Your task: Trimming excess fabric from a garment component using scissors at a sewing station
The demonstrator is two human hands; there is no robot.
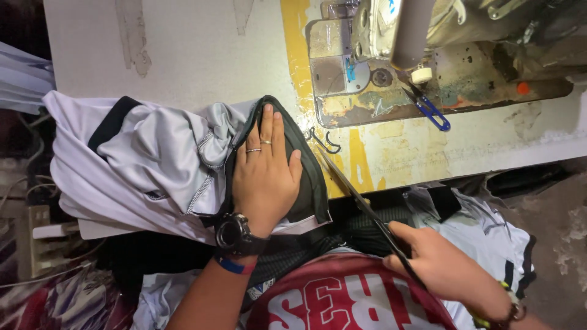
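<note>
My left hand [264,173] lies flat, fingers together, on a dark green fabric piece [312,183] at the table's front edge. That piece sits on a bundle of light grey garment [153,162] with black trim and white stitching. A black wristwatch is on that wrist. My right hand [437,263] grips the handles of long scissors [354,192], whose blades point up and left along the green fabric's right edge. More dark fabric [361,229] hangs below the table edge over my lap.
A worn sewing machine [428,36] stands at the back right on its metal base plate [342,73]. Blue-handled thread snips [431,110] lie beside it. The white table [202,55] has yellow stripes. White and black garments [489,232] are piled at the right.
</note>
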